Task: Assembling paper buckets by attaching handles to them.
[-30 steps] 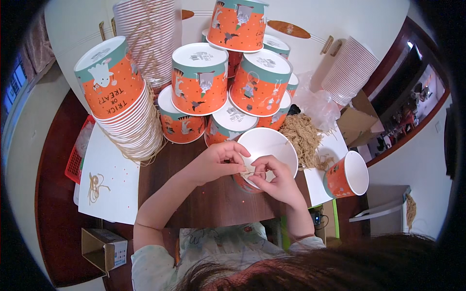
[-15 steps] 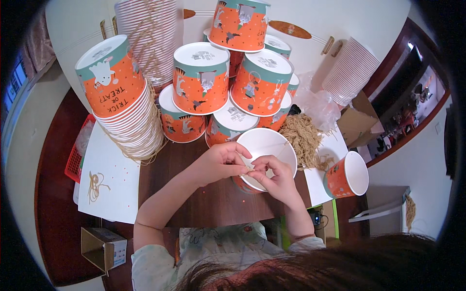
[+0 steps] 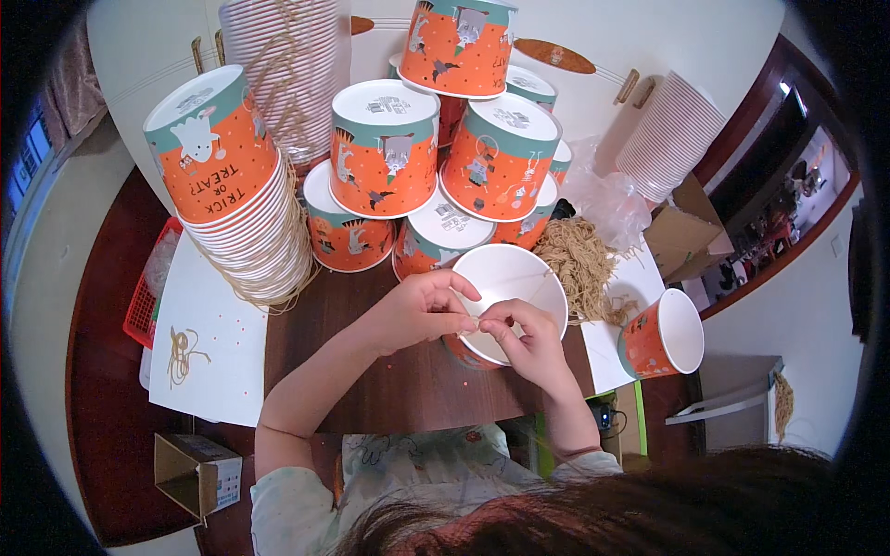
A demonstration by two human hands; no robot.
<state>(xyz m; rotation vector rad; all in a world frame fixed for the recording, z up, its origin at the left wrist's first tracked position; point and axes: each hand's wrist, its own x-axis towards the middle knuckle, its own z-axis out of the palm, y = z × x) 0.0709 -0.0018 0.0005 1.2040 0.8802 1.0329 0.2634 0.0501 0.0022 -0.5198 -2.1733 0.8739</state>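
An open paper bucket (image 3: 508,273), white inside and orange and teal outside, stands upright on the brown table before me. Both hands meet over its near rim. My left hand (image 3: 428,308) pinches with thumb and forefinger at a thin tan cord, its other fingers loosely curled. Close against it, my right hand (image 3: 528,341) pinches the same cord, most of which the fingertips hide. A faint strand crosses the bucket's inside near the far right wall. Just beyond the bucket, to the right, lies a heap of loose tan cord (image 3: 577,264).
Upturned orange buckets (image 3: 385,153) are piled behind. At the left stand a nested bucket stack (image 3: 246,232) with cords hanging from it and a taller white stack (image 3: 283,74). A bucket (image 3: 681,331) lies tipped at the right edge. Cord pieces (image 3: 183,357) lie on white board.
My right hand's fingers have shifted slightly and curled closer around the cord. The left hand and the bucket stay where they were.
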